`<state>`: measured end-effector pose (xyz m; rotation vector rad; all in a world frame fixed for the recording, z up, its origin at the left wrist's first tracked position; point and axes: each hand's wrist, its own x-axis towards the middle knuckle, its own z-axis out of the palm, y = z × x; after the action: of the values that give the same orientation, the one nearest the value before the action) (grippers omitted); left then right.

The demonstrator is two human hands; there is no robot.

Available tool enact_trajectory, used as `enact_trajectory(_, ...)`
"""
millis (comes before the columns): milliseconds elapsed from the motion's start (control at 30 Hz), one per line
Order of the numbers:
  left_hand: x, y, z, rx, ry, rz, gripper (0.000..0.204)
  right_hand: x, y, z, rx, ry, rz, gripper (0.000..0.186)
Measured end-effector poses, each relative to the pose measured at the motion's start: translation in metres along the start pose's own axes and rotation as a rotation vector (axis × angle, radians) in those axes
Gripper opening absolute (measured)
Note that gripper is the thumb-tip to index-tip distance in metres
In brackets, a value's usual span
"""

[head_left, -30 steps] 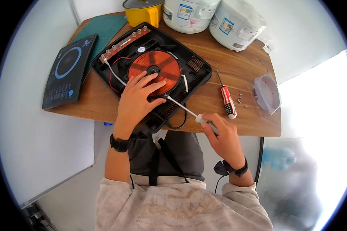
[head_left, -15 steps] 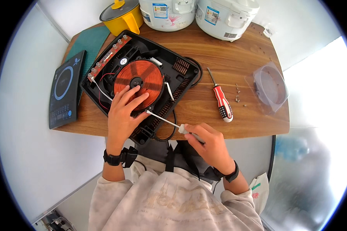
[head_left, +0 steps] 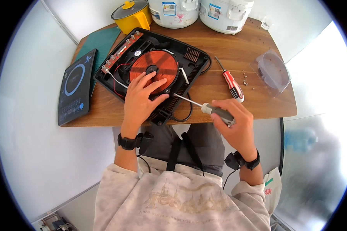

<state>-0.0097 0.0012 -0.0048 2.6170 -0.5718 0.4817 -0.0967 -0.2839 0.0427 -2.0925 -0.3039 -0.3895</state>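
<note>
My left hand (head_left: 142, 101) rests with spread fingers on the copper coil (head_left: 160, 68) inside an opened black induction cooker housing (head_left: 196, 69), its thumb at the coil's lower rim. My right hand (head_left: 235, 125) grips a grey-handled screwdriver (head_left: 219, 112), whose tip is just right of that thumb, at the housing near the coil's lower-right mount. A red control board with knobs (head_left: 121, 52) runs along the housing's upper left, wired with red and white leads. To the right lie a red-and-white screwdriver (head_left: 230, 82) and several small screws (head_left: 245, 82).
A glass-topped cooker panel (head_left: 71, 92) leans over a green mat (head_left: 104, 36) at left. A yellow pot (head_left: 135, 21) and two white rice cookers (head_left: 173, 13) line the back of the wooden table (head_left: 266, 107). A clear plastic container (head_left: 273, 71) is at right.
The screwdriver tip has shifted slightly right, off the mount beside my left thumb, with my right hand drawn back. My left hand stays on the coil. The whole view has also shifted.
</note>
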Motion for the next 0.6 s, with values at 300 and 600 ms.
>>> enact_trajectory(300, -0.002, -0.003, -0.001, -0.041, 0.009, 0.069, 0.035, -0.001, -0.013, 0.014, 0.131, 0.152, 0.071, 0.022)
enact_trajectory(600, -0.001, -0.003, -0.001, -0.064, -0.009, 0.04, 0.035, 0.017, -0.011, 0.019, 0.165, 0.214, 0.043, 0.019)
